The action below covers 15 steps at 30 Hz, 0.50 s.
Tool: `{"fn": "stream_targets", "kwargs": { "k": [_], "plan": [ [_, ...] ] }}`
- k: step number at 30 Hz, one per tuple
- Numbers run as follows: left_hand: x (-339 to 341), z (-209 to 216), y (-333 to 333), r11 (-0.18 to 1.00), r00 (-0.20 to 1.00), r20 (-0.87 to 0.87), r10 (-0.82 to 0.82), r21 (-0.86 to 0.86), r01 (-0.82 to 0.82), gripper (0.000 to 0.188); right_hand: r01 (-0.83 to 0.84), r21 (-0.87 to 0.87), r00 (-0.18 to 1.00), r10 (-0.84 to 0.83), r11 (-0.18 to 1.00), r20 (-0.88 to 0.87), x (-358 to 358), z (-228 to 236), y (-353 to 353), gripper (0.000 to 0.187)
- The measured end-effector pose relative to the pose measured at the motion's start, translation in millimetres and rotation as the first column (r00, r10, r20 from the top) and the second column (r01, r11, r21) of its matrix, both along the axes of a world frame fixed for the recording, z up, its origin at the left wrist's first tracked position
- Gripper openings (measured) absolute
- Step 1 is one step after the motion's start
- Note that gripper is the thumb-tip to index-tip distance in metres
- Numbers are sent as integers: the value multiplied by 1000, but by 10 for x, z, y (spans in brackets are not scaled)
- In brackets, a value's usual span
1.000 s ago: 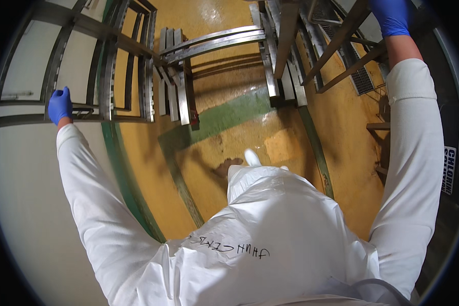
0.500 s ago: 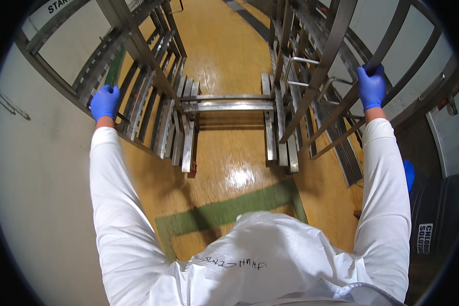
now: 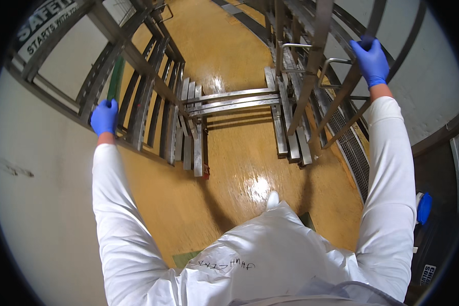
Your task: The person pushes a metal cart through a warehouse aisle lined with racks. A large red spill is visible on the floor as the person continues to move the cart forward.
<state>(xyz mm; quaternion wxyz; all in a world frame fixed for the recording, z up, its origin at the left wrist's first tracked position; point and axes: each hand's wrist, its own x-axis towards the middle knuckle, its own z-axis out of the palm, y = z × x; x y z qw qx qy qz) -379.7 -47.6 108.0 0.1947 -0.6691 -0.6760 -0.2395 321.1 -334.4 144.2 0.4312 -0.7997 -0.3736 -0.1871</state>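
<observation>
Yellow floor [image 3: 234, 153] — 2 gloved grips [image 3: 104, 118] [image 3: 371, 64] holding metal racking [image 3: 315, 56].

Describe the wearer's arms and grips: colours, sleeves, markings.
Left grip and right grip: snug, plain blue gloves. Long white sleeves, creased, cuffs stopping short of the gloves. No markings or cables visible on the sleeves; the white garment front carries black handwriting.

Left hand [image 3: 105, 118] and right hand [image 3: 372, 64] curled, arms [image 3: 120, 199] outstretched
</observation>
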Motion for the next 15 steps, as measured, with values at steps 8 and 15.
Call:
{"fn": "stream_targets", "kwargs": {
  "k": [8, 15],
  "plan": [
    [85, -114, 22, 996, 998, 61, -6, -84, 11, 41, 87, -102, 996, -90, 991, -28, -77, -89, 19, 50],
    [62, 10, 128, 991, 972, 213, -100, 108, 78, 42, 122, 19, 990, -123, 992, 63, 66, 260, 197, 45]
  ]
}}
